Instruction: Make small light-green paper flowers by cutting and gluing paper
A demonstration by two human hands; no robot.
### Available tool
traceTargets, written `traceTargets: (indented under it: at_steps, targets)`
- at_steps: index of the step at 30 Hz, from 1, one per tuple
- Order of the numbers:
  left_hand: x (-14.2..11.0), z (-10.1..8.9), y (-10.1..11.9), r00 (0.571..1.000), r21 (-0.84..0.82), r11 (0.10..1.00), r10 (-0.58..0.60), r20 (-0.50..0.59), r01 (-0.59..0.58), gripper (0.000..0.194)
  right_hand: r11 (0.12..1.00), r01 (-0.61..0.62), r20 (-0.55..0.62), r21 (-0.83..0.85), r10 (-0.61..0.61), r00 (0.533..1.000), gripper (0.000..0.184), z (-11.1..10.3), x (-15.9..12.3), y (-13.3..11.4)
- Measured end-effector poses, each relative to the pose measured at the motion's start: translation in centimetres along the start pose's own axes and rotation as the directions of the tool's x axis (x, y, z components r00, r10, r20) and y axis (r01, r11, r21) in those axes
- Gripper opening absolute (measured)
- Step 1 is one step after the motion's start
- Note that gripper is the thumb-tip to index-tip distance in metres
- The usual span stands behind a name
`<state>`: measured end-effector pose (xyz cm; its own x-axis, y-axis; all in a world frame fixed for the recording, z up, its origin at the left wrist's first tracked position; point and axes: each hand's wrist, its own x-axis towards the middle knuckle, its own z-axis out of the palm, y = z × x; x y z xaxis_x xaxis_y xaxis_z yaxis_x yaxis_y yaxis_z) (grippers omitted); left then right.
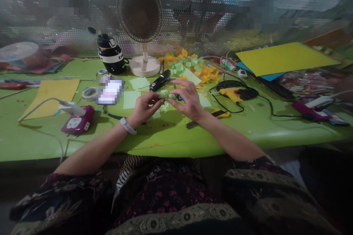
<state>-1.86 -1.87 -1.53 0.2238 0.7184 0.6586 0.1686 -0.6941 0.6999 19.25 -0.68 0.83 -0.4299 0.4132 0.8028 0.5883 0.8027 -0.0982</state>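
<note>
Between my fingertips, over the middle of the table, is a small pale green folded paper piece (164,94). My left hand (146,107) pinches its left side, and a white band circles that wrist. On its right side, the thumb and fingers of my right hand (189,99) close on the same paper. Just behind lies a black stapler (160,80). Pale green paper squares (131,100) rest beside my left hand, and small green scraps lie below the fingers. A yellow and black box cutter (219,114) lies under my right forearm.
Orange and green paper flowers (190,64) are heaped at the back, near a fan (143,62) and a dark bottle (111,57). A yellow glue gun (231,94) with a black cord lies right. A phone (110,91) and purple power adapter (79,121) are left. Yellow sheets (284,58) lie far right.
</note>
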Motion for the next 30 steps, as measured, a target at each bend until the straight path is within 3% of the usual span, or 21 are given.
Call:
traceTargets:
  at_steps: [22, 30]
  targets:
    - [0.21, -0.22, 0.51, 0.998, -0.026, 1.000, -0.008, 0.068, 0.010, 0.018, 0.997, 0.060, 0.027, 0.050, -0.061, 0.998, 0.007, 0.58, -0.23, 0.63]
    - [0.24, -0.22, 0.18, 0.999, -0.002, 1.000, 0.025, 0.047, -0.025, 0.016, 0.996, -0.025, 0.096, 0.085, 0.017, 0.995, 0.010, 0.03, 0.03, 0.24]
